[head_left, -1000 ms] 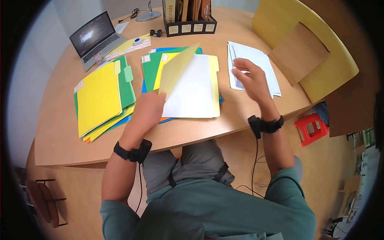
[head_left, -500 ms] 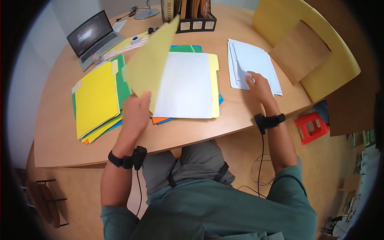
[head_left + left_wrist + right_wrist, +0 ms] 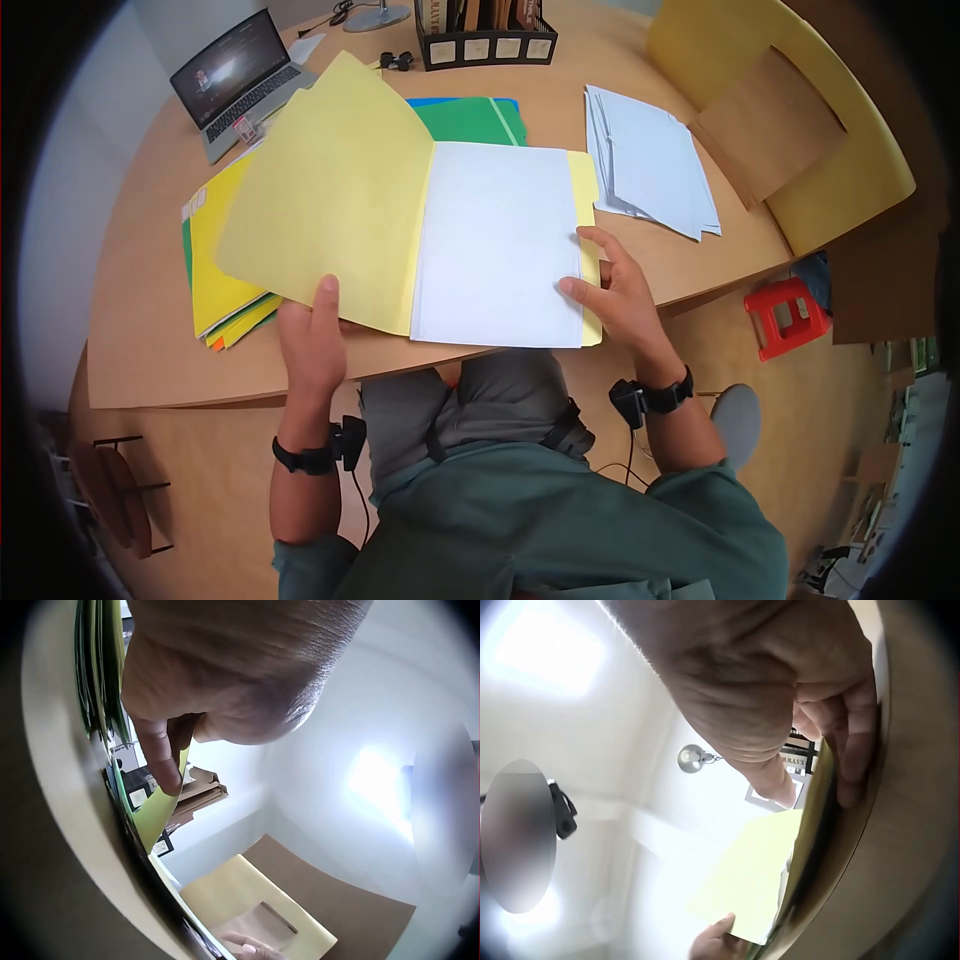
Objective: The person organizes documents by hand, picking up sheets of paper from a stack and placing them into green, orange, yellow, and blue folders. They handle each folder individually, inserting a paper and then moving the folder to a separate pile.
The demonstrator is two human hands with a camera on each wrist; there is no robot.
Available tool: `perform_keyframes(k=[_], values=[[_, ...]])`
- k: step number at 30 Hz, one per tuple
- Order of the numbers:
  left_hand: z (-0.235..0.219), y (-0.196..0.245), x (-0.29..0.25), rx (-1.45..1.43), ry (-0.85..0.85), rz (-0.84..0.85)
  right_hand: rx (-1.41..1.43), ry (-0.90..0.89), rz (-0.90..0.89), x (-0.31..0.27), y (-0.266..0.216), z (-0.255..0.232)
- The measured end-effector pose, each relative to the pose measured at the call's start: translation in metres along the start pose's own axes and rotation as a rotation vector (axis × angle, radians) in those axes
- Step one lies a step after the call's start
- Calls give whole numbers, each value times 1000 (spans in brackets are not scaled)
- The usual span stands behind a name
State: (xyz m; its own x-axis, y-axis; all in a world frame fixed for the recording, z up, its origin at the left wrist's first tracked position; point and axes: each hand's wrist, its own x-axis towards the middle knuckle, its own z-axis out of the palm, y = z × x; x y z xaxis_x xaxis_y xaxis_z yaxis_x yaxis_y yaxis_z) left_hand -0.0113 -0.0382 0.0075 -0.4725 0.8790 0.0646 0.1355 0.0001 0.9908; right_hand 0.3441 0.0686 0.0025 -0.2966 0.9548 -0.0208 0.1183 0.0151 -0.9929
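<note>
A yellow file folder [image 3: 330,190] lies spread open at the table's front, white paper sheets [image 3: 495,245] on its right half. My left hand [image 3: 312,340] pinches the lower edge of the raised cover, thumb on the inner face; the left wrist view shows a finger against the yellow cover [image 3: 156,814]. At the folder's right edge, my right hand [image 3: 622,300] holds the back flap and sheets, thumb over the paper. In the right wrist view its fingers [image 3: 859,742] reach around the folder's edge. A green folder [image 3: 470,120] shows behind the open one.
Stacked yellow and green folders [image 3: 212,270] lie at left, partly covered by the raised cover. A white paper pile [image 3: 655,165] lies at right, beside an upright yellow panel [image 3: 860,170]. Behind stand a laptop [image 3: 235,80] and a black file rack [image 3: 490,48]. A red stool [image 3: 787,318] is on the floor.
The cover has swung left and lies wider open in my left hand. My right hand has left the white paper pile for the folder's right edge. The folder has come nearer the front edge.
</note>
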Motion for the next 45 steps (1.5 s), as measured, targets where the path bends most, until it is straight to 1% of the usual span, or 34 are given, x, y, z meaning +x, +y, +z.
perform_keyframes(k=[2,3,5,6,8,9,11,12,14,15,17,18,20,22,23,24,25,26,27,29,30,32,33,34,36,37,39,40,41,42,43,45], values=[[11,-1,-11,217,57,338,22,-18,-11,2,7,-2],[12,1,-17,216,64,338,45,-39,-18,3,8,-1],[16,7,-28,318,-52,352,60,-44,-14,3,9,-1],[19,7,-30,316,-47,354,79,-43,-7,3,9,-1],[25,1,-32,381,13,574,90,-55,-10,3,10,-3],[24,-1,-33,381,16,575,102,-64,-7,2,11,-3],[21,-4,-35,231,19,397,136,-54,-7,0,10,0],[19,-3,-36,231,19,401,171,-41,-7,-1,9,1],[16,0,-36,-10,17,219,176,-36,-15,-2,7,2],[16,0,-37,-10,15,222,179,-37,-15,-2,7,2],[14,0,-41,150,-93,87,167,-37,-11,-4,4,3],[15,5,-43,151,-88,88,155,-42,-7,-4,3,6],[21,19,-47,355,-351,459,137,-38,-25,0,15,0],[14,11,-47,341,-422,441,135,-63,-44,4,21,2],[11,-4,-42,397,-330,567,197,-45,-78,4,18,4],[9,-7,-42,420,-313,558,258,-23,-108,3,17,6],[11,-9,-42,349,-228,394,271,-45,-107,2,19,6],[10,-9,-42,271,-142,234,280,-24,-119,1,22,4],[7,-7,-42,281,-129,232,288,0,-130,0,22,6],[2,-2,-40,-94,-324,-153,289,2,-144,-4,22,14],[2,-2,-40,-89,-310,-151,285,15,-159,-6,21,18],[4,-3,-40,-273,-396,-277,263,5,-167,-11,20,29],[5,-2,-40,-214,-412,-270,234,7,-173,-13,18,35],[3,-3,-40,-206,-402,-271,243,-2,-172,-14,14,43],[-2,-3,-40,-234,-282,-178,239,12,-194,-17,7,57],[-7,-1,-37,-227,-273,-175,246,3,-197,-16,7,59],[-25,4,-31,-230,-65,-158,189,-55,-326,-16,10,59],[-38,7,-22,-201,62,-135,196,-61,-324,-14,7,62],[-56,11,-9,-171,190,-111,210,-84,-264,-13,3,64],[-75,16,2,-112,271,-68,223,-106,-205,-11,0,66],[-96,21,13,-52,350,-23,199,-116,-215,-9,3,65],[-148,5,40,-70,387,20,165,-142,-205,-4,12,60]])
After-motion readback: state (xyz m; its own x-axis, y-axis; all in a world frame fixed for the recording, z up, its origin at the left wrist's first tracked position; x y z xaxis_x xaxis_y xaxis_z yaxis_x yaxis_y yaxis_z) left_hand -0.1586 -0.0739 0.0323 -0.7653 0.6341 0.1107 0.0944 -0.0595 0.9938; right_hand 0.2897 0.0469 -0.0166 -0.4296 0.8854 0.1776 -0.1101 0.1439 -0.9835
